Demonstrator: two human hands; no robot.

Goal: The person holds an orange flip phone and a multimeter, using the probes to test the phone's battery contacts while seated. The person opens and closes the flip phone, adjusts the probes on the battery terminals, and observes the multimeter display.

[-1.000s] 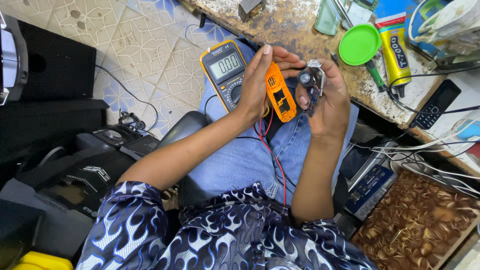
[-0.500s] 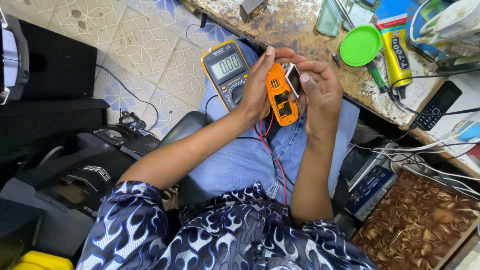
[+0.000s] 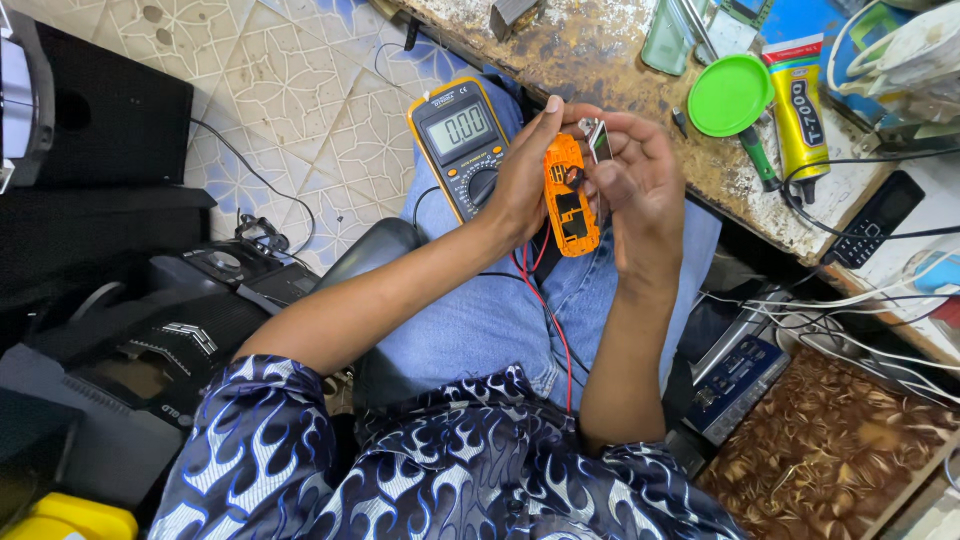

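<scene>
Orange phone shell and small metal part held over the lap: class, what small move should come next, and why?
Probably lower the small metal part onto the orange phone shell. The right hand pinches it just above the shell's top end, which the left hand holds open side up.

Your left hand grips an orange phone frame of smooth, glossy plastic; your right hand pinches a small shiny metal part. The yellow multimeter on your lap has a matt rubbery casing over denim. The workbench looks rough, stained and worn; the green lid is glossy plastic.
</scene>
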